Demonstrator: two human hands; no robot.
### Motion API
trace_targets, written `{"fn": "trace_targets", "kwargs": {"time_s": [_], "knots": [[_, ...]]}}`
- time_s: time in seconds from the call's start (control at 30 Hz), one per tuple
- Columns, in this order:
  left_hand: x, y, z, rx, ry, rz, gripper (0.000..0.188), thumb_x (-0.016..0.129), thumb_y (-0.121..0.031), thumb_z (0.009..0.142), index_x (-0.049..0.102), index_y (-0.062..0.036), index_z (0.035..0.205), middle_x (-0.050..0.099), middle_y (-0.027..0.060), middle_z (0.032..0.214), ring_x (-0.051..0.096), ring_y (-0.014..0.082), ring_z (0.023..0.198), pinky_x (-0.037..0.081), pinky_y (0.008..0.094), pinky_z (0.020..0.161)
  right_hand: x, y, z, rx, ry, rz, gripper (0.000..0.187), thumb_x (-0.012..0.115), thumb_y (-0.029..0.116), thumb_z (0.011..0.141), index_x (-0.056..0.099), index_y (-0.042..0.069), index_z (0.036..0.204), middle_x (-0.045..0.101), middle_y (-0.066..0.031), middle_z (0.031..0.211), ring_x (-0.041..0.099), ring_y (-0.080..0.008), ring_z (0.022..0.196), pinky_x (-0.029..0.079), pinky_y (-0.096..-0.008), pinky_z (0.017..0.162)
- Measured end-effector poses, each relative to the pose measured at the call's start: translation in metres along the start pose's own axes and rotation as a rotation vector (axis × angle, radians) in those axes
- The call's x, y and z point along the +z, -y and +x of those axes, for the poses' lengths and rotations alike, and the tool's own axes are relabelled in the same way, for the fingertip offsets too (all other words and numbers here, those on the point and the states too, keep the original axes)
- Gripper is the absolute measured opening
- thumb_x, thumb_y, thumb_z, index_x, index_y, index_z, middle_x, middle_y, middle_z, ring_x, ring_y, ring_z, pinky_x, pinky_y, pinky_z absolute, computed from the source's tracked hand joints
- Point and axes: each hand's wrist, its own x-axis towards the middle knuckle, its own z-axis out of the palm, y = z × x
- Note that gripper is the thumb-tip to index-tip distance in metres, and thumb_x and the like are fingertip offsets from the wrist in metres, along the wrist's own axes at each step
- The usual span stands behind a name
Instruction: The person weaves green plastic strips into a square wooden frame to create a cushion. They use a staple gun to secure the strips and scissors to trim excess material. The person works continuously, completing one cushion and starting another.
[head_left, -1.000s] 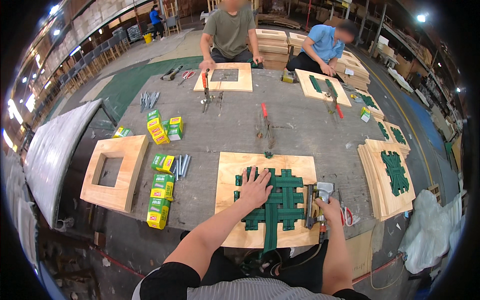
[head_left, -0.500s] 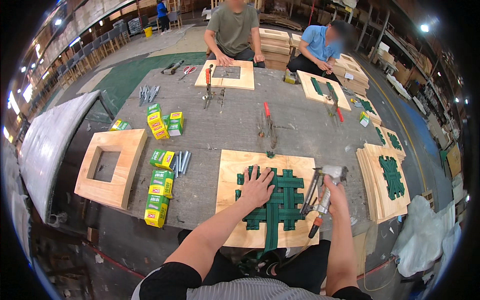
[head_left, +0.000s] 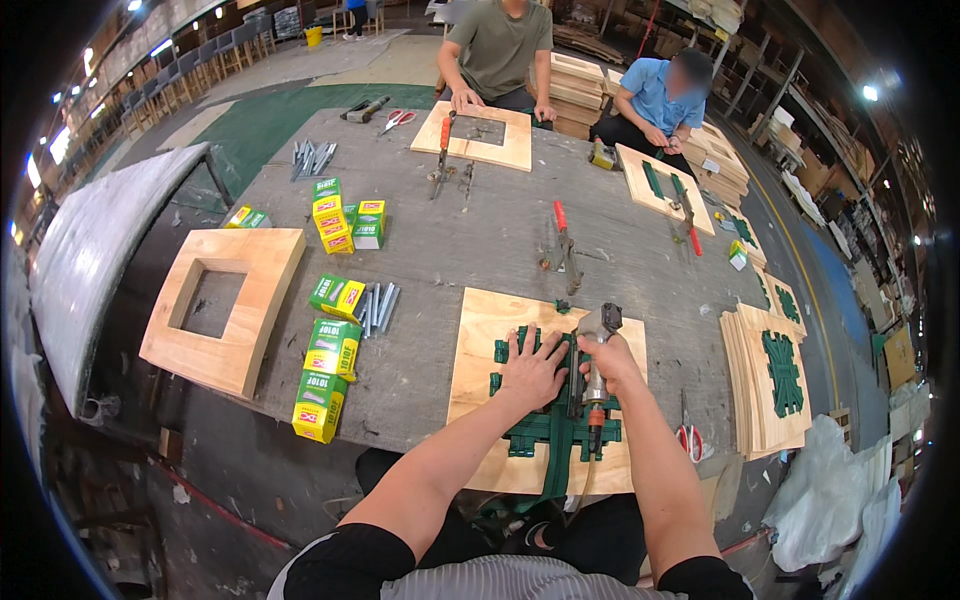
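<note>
A square plywood panel (head_left: pixel 478 315) lies at the near edge of the table, with green woven webbing straps (head_left: pixel 560 432) crossing over its middle. One long strap hangs toward me past the panel's front edge. My left hand (head_left: pixel 533 370) rests flat on the webbing, fingers spread. Beside it, my right hand (head_left: pixel 612 362) grips a pneumatic staple gun (head_left: pixel 597 388) that stands over the straps, close to my left fingertips. Where the gun's nose meets the webbing is hidden. An air hose (head_left: pixel 588 474) runs down from the gun's orange-collared end.
Green-and-yellow boxes (head_left: pixel 332 347) and staple strips (head_left: pixel 380 307) lie left, beside a thick wooden frame (head_left: pixel 262 335). Red-handled pliers (head_left: pixel 563 248) lie ahead. Scissors (head_left: pixel 690 440) and stacked panels (head_left: pixel 745 385) are at the right. Two people (head_left: pixel 495 55) work across the table (head_left: pixel 420 230).
My right hand has brought the staple gun leftward from the panel's right side to over the webbing, next to my left hand. The scissors on the right now show. The whole view has shifted slightly.
</note>
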Motion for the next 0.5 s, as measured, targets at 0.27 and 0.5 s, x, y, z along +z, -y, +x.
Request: {"fn": "trace_targets", "kwargs": {"time_s": [0.27,0.5], "knots": [[-0.001,0.002,0.0,-0.001,-0.052,-0.041,0.056,0.056,-0.042,0.102,0.053,-0.0186,0.153,0.045,0.0042,0.16,0.03,0.0427,0.153,0.016,0.0698,0.123,0.011,-0.003,0.004,-0.04,-0.035,-0.084,0.029,0.073,0.017,0.096,0.058,0.006,0.118,0.064,-0.0054,0.088,0.057,-0.0139,0.056,0.047,-0.0329,0.046],[0.003,0.003,-0.002,-0.058,-0.009,-0.074,0.044,0.054,-0.033,0.103,0.063,-0.015,0.142,0.05,0.0057,0.157,0.031,0.0406,0.153,0.016,0.0701,0.123,0.021,-0.003,0.001,-0.091,-0.019,-0.101,0.025,0.073,0.016,0.096,0.058,0.006,0.114,0.063,-0.0037,0.083,0.055,-0.0123,0.053,0.045,-0.0325,0.044]]}}
